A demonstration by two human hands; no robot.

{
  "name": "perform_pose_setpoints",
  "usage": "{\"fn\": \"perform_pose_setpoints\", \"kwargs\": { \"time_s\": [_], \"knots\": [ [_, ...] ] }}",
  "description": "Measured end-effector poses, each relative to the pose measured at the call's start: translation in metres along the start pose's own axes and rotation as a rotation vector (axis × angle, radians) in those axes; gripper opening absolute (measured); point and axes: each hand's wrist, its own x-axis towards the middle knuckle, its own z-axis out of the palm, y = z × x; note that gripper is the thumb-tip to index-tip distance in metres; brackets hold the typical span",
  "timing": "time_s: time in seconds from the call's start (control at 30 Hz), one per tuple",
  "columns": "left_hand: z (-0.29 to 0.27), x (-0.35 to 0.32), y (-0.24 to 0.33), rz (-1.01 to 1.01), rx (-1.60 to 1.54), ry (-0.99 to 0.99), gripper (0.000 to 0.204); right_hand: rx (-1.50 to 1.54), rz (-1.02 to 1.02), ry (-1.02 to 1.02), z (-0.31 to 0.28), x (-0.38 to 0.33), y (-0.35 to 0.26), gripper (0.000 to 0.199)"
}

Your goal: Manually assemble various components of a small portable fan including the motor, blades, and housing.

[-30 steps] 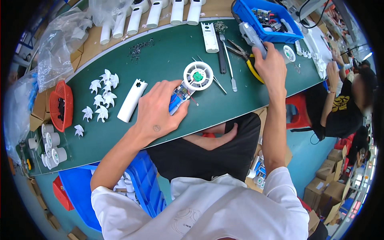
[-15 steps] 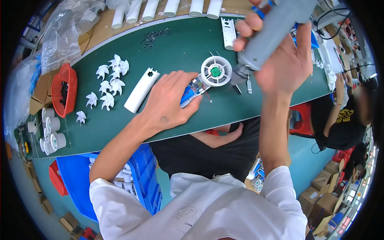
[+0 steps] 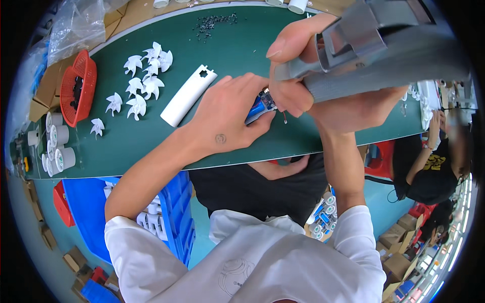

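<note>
My left hand [image 3: 227, 113] is closed around a small fan body [image 3: 257, 107] just above the green table. A blue battery and a circuit board show in it, and a thin wire with a small plug hangs off it. Gripped in my right hand [image 3: 348, 111] is a grey power screwdriver [image 3: 384, 76] with a metal lever, raised close to the camera. Fingertips of that hand reach to the circuit board end, and the fan's round ring is hidden behind them. The screwdriver's tip cannot be made out. A white handle shell [image 3: 188, 96] lies left of my left hand.
White fan blades [image 3: 136, 106] lie on the green table [image 3: 146, 146], with small black parts [image 3: 214, 22] farther back. At the left stand a red basket [image 3: 88, 96] and white round caps [image 3: 64, 157]. Below the edge is a blue crate [image 3: 177, 217]. A co-worker [image 3: 429, 146] sits at right.
My right hand has turned the screwdriver sideways, with its lever showing, and come left over the fan ring, which is now covered. My left hand still holds the fan body.
</note>
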Motion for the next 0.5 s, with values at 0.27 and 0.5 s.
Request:
{"fn": "perform_pose_setpoints", "kwargs": {
  "time_s": [0.27, 0.5],
  "knots": [
    [0.003, -0.003, 0.000, 0.010, -0.009, 0.052, 0.027, -0.062, 0.072, 0.027, -0.003, -0.002, 0.000, 0.105],
    [0.004, -0.001, 0.011, -0.046, 0.156, 0.049, 0.029, -0.119, 0.009, -0.163, -0.008, 0.005, -0.001, 0.105]
  ]
}}
